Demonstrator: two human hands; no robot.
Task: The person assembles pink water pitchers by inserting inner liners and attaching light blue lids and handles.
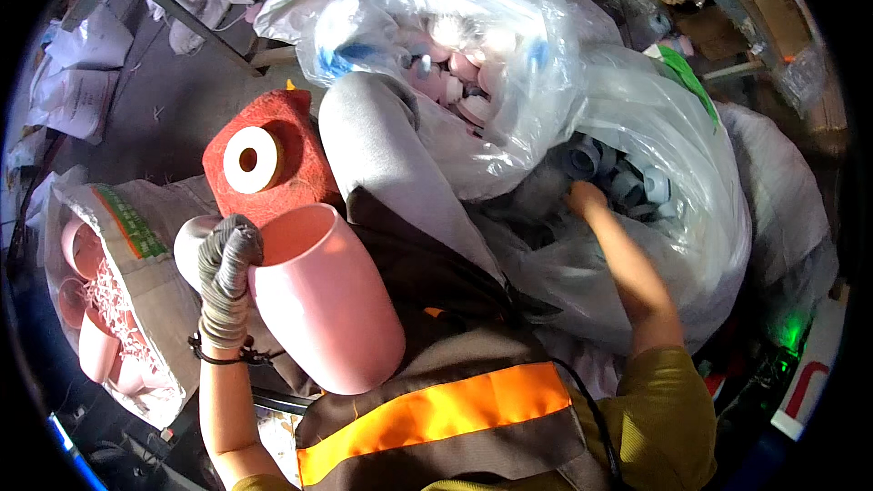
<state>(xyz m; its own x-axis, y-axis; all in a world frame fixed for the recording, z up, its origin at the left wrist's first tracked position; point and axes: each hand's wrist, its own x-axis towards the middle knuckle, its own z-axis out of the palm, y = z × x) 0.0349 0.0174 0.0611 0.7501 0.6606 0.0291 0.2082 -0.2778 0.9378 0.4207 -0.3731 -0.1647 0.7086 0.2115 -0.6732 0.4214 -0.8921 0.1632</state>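
The person's gloved left hand (232, 255) has its fingers curled tight on a pink cup (332, 309), whose body extends to their right, with a red pad (314, 159) just beyond them. The bare right hand (587, 198) dips into a clear bag (705, 255), grey parts (656, 185) beside its fingertips; whether those pinch anything, one cannot tell.

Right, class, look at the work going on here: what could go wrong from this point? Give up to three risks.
1. The pink cup tilts over the apron, held near its rim by the left grip alone, so it might slip.
2. The right grip reaches into a clear plastic bag of grey parts; its slack plastic could snag one.
3. The pale sack stands wide open, so pink pieces might spill.
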